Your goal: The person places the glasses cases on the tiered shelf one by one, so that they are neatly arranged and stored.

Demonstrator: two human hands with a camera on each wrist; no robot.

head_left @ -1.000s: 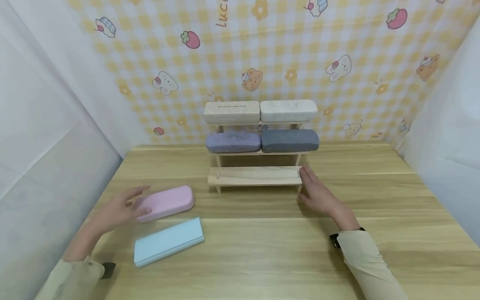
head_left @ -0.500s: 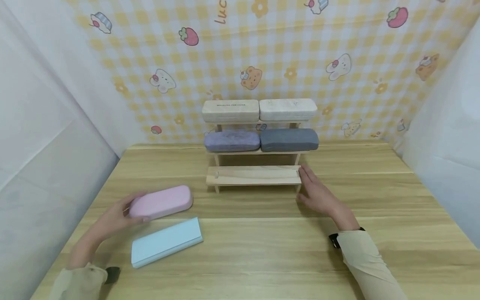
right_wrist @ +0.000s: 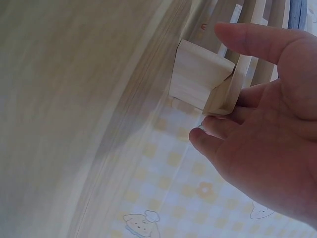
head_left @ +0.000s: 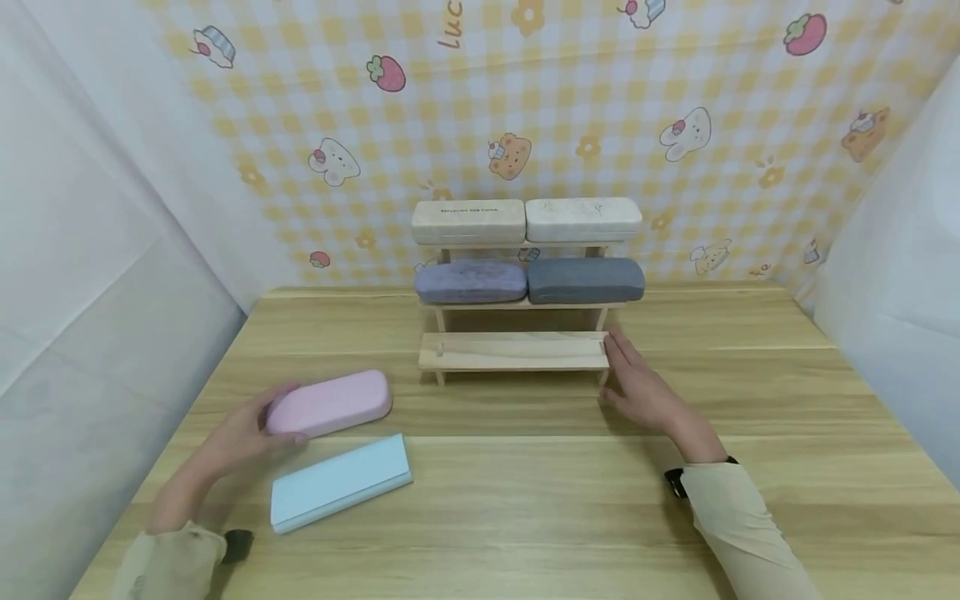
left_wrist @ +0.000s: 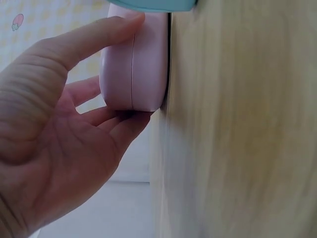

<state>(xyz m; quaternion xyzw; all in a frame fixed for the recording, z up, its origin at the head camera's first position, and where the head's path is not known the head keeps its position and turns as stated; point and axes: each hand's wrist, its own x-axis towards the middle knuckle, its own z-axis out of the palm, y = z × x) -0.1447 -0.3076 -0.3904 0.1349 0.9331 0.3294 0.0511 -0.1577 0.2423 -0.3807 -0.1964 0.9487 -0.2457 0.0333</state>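
Note:
A pink glasses case (head_left: 330, 403) lies on the table at the left. My left hand (head_left: 238, 433) grips its left end, thumb on the near side and fingers around the far side; the left wrist view shows the thumb pressed on the case (left_wrist: 133, 64). Just in front lies a light blue glasses case (head_left: 341, 483). On the other side, my right hand (head_left: 647, 396) rests its fairly straight fingers against the right end of the wooden tiered rack (head_left: 517, 351). In the right wrist view the thumb stands apart from the rack's end (right_wrist: 200, 74).
The rack's upper tiers carry a beige case (head_left: 468, 223), a white case (head_left: 583, 220), a purple case (head_left: 471, 282) and a grey-blue case (head_left: 585, 281). A checked cloth (head_left: 450, 117) hangs behind the wooden table (head_left: 525, 517). White sheets border both sides.
My left hand has come down from above the pink case and closed on its left end. The right hand stays at the rack, and the head view has shifted slightly.

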